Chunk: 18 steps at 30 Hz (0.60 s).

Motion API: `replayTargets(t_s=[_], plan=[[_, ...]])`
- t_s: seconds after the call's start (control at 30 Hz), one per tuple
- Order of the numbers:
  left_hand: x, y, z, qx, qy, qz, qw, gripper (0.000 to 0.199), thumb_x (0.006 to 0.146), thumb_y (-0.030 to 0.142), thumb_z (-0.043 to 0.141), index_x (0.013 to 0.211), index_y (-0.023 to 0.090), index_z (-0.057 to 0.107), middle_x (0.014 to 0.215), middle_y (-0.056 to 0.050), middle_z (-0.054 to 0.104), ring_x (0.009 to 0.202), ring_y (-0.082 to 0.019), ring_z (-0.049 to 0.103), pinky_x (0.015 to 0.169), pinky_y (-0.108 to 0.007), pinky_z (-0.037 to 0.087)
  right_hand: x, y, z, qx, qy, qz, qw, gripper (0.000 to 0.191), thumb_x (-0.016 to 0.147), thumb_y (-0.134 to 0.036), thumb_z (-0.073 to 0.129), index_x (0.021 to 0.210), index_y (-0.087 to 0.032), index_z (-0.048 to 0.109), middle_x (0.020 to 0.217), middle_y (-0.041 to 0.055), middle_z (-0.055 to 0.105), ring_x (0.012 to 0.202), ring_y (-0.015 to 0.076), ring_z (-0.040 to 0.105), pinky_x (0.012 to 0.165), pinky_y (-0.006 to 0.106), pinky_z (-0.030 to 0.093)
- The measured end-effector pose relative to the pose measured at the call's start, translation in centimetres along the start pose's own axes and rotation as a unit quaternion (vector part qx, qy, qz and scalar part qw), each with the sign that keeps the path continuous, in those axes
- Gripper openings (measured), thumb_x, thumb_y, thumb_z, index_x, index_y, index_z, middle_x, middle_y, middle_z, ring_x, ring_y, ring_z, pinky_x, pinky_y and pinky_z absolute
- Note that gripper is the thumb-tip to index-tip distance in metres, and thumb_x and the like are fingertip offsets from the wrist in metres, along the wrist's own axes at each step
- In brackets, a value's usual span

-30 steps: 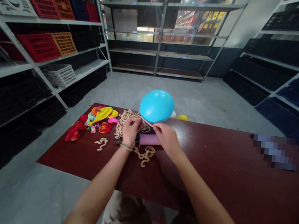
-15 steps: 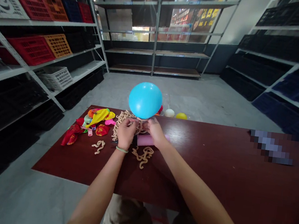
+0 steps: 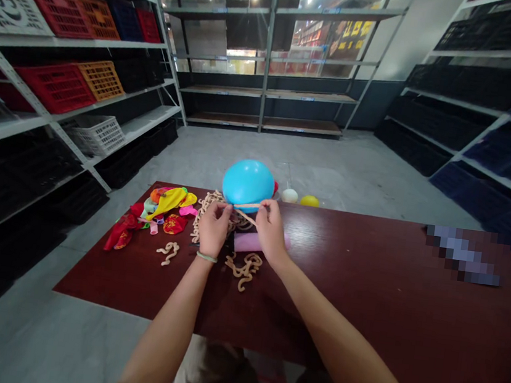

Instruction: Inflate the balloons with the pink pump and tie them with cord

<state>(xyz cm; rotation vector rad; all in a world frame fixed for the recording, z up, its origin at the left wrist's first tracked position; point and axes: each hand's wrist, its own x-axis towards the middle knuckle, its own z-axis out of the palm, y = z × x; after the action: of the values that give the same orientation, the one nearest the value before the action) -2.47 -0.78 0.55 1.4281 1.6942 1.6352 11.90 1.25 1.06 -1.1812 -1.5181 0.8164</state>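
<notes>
An inflated blue balloon [image 3: 247, 184] is just beyond my hands, over the table's far edge. My left hand [image 3: 214, 227] pinches at the balloon's near underside; its neck is hidden by the fingers. My right hand [image 3: 271, 227] is closed on a tan rubber band [image 3: 247, 216], stretched in two strands from my left fingertips. Behind my left hand lies a heap of tan bands [image 3: 208, 201]. A pink cylinder [image 3: 253, 242] rests under my right hand. Nearer me are a tan coiled bunch [image 3: 244, 268] and a smaller tan piece [image 3: 168, 251].
Deflated balloons [image 3: 168, 202] lie at the left of the dark red table [image 3: 363, 304]. A pixelated object [image 3: 462, 254] is at the right. White [image 3: 289, 195] and yellow balloons [image 3: 309, 200] show past the far edge. Shelves [image 3: 82, 41] hold crates.
The blue balloon has moved lower, towards the table. My right hand has moved slightly right and up, and the tan band now shows stretched between both hands.
</notes>
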Motion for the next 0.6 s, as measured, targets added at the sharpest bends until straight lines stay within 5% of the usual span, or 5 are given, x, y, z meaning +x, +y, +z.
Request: replayTargets(t_s=[0.1,0.2,0.37,0.6], plan=[[-0.1,0.0,0.4,-0.061,-0.044,-0.035,0.997,0.020,0.088,0.038,0.060,0.084,0.019,0.063,0.069,-0.001,0.067,0.059,-0.015,0.062,0.060,-0.026,0.047,-0.9,-0.2,-1.1,-0.085,0.040,-0.034,0.995,0.021,0.095,-0.040,0.035,0.100,-0.025,0.049,0.077,0.0005,0.061,0.067,0.0187,0.059,0.062,0.029,0.042],[-0.3,0.0,0.7,-0.093,-0.069,-0.056,0.992,0.018,0.088,0.036,0.059,0.093,0.019,0.064,0.067,-0.001,0.066,0.054,-0.015,0.059,0.055,-0.026,0.046,-1.5,-0.3,-1.8,-0.162,-0.006,-0.084,0.983,0.022,0.097,-0.038,0.035,0.104,-0.025,0.051,0.082,0.0028,0.067,0.067,0.0207,0.064,0.062,0.029,0.041],[-0.7,0.4,0.6,-0.099,-0.107,-0.002,0.989,0.022,0.087,0.025,0.054,0.103,0.022,0.068,0.059,0.003,0.057,0.052,-0.013,0.052,0.053,-0.024,0.041,-1.7,0.4,-3.3,-0.221,-0.012,-0.160,0.962,0.025,0.100,-0.036,0.033,0.107,-0.025,0.053,0.100,0.0065,0.072,0.073,0.0210,0.069,0.062,0.028,0.043],[-2.0,1.6,1.0,-0.093,-0.246,0.018,0.965,0.029,0.087,0.025,0.050,0.102,0.021,0.075,0.061,0.001,0.057,0.052,-0.012,0.048,0.052,-0.024,0.040,-1.2,0.7,-6.4,-0.244,-0.007,-0.184,0.952,0.031,0.102,-0.038,0.029,0.112,-0.025,0.056,0.106,0.0062,0.073,0.081,0.0205,0.070,0.067,0.029,0.046]])
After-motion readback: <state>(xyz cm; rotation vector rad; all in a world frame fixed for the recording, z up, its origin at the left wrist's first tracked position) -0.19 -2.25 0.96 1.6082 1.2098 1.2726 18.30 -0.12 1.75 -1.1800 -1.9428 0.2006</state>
